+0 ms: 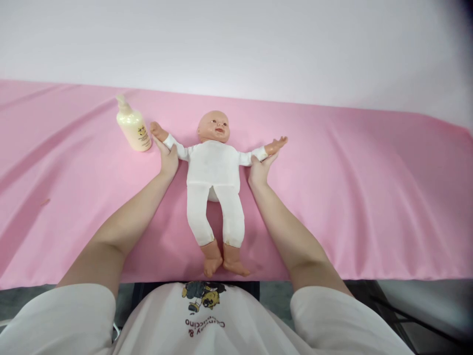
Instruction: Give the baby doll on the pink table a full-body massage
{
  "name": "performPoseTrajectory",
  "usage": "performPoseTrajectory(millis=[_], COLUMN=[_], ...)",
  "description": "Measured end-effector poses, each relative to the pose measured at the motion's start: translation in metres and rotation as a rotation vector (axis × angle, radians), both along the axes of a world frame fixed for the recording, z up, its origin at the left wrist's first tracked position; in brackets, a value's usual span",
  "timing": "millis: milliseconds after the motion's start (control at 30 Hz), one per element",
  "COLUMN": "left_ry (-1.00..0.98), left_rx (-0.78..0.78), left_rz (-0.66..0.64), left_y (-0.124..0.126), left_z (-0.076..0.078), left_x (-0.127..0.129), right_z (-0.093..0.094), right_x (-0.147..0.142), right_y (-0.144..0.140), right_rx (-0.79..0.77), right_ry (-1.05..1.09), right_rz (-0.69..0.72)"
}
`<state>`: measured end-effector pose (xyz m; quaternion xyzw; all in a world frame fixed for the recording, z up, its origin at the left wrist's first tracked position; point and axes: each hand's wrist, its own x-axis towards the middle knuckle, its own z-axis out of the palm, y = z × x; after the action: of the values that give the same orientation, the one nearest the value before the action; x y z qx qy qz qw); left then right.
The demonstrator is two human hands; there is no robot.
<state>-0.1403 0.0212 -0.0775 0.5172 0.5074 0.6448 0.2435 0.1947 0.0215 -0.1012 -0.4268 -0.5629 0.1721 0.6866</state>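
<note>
A baby doll (213,162) in white clothing lies on its back, head toward the far side and feet toward me. Both its arms are stretched out sideways. My left hand (169,159) is closed around the doll's forearm on the left, fingers under the sleeve. On the other side, my right hand (260,170) grips the forearm on the right near the wrist, thumb on top and fingers beneath. Just beyond my left hand stands a pump bottle (134,129) of cream-coloured liquid, close to the doll's hand.
Pink cloth (354,197) covers the table, with folds at both sides. A pale wall (236,49) rises behind it. The table's near edge runs right in front of my white shirt (162,320). A dark metal leg (391,310) shows below on the right.
</note>
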Motion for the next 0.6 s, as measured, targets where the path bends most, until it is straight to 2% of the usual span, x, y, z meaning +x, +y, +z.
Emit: performPoseTrajectory(millis=[67,200,300,467,600], left_ry=[0.096,0.427,0.604,0.577,0.392], left_rx=[0.048,0.109,0.120,0.121,0.101], left_rz=[-0.066,-0.308,-0.360,-0.330,-0.267], left_y=[-0.004,-0.017,-0.025,-0.027,-0.020], left_z=[0.003,0.013,0.019,0.020,0.012], left_x=[0.002,0.014,0.024,0.024,0.017], right_z=[0.010,0.025,0.028,0.023,0.007], right_x=[-0.008,-0.022,-0.024,-0.021,-0.015], right_y=[-0.007,-0.021,-0.026,-0.023,-0.010], right_rx=[0.037,-0.039,-0.061,-0.119,-0.202], right_ry=[-0.089,-0.334,-0.417,-0.373,-0.141], right_rz=[0.010,0.233,0.277,0.248,0.174])
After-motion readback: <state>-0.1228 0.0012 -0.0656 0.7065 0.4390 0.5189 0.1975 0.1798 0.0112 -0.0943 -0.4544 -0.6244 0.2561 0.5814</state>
